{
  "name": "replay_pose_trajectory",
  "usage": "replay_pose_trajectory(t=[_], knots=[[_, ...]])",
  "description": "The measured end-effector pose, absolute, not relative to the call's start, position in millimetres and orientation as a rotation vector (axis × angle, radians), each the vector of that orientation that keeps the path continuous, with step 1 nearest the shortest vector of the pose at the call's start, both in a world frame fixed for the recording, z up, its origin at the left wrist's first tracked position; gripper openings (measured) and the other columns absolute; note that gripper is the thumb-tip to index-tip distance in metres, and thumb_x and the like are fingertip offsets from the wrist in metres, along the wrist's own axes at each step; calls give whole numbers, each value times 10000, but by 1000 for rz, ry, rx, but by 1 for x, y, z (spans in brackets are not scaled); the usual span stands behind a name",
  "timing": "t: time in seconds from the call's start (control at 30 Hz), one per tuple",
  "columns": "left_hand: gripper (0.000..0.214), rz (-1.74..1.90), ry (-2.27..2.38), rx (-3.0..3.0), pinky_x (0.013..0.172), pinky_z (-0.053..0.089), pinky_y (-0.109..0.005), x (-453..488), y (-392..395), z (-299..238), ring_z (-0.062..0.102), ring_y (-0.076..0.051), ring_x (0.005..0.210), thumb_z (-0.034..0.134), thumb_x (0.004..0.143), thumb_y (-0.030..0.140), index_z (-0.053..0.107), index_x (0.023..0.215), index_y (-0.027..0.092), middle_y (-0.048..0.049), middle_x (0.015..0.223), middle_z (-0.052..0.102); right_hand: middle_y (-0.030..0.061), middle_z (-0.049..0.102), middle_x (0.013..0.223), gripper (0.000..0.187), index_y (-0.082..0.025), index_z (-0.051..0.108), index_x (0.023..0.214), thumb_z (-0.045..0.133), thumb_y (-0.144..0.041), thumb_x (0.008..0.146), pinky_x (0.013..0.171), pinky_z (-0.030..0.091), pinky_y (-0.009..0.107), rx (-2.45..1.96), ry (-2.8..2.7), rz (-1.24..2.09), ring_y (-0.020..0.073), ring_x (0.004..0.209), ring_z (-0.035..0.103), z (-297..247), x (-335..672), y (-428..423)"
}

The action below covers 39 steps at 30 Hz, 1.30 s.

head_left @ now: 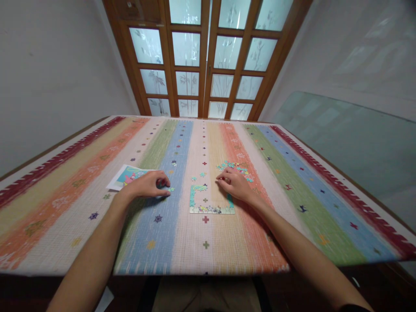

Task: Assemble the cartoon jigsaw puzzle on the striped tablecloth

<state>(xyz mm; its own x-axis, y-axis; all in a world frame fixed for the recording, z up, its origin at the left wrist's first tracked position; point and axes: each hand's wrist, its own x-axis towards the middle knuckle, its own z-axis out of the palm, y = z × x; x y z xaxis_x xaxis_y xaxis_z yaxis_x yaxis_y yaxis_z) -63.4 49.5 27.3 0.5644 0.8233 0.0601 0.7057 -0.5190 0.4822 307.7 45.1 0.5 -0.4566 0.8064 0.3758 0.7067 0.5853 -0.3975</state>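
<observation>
Puzzle pieces (232,166) lie in a loose heap just right of the middle of the frame, on a striped cloth (195,242) that covers the tabletop (53,147). Below the heap, at the centre, sits a partly built puzzle (211,210): its lower edge runs across in a mixed-colour strip, turquoise pieces stand along both sides, and a short greenish stretch lies at the upper left of it, with cloth showing through the middle. Two turquoise loose pieces (203,174) rest just above it. The person's right hand (224,180) is between the heap and the puzzle, thumb and forefinger drawn close together; I can't tell from here whether anything is pinched there. The left hand (169,189) is left of centre, fingers curled with a rounded gap behind the tips, and a small pale green piece (172,189) shows right at those tips, though I can't tell whether it is gripped. Behind the left wrist, a picture card (126,177) lies partly covered. Wooden doors (167,60) with glass panes fill the top of the frame.
</observation>
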Motion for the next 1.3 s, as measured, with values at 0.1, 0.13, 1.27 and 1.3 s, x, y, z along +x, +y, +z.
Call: replay_pose_trajectory(t=[0.1,0.13,1.27,1.3], knots=[[237,292,1263,2328,669,452,-289,-59,48,30,606,-182,691,730,757,411,728,824,184,-32,767,686,107,707,919,177,-198,770,904,596,-187,932,759,485,362,-1192,-2279,224,243,869,662,-1,310,45],[220,266,1263,2315,674,451,-289,-57,48,31,611,-184,697,719,771,393,735,829,181,-36,767,688,108,706,914,180,-195,769,899,592,-187,932,759,485,363,-1181,-2275,224,243,863,662,-1,310,45],[232,621,1801,2386,988,432,-489,-14,72,4,651,-345,1095,611,876,305,762,1019,200,-114,1072,774,94,695,902,167,-200,761,883,600,-198,925,729,465,356,-1157,-2270,245,231,824,648,-2,311,42],[246,647,1804,2368,987,434,-483,-13,72,4,653,-340,1085,630,865,318,751,1043,197,-113,1073,773,93,696,905,164,-200,763,888,603,-197,924,731,466,355,-1161,-2274,247,231,827,648,-1,311,41]])
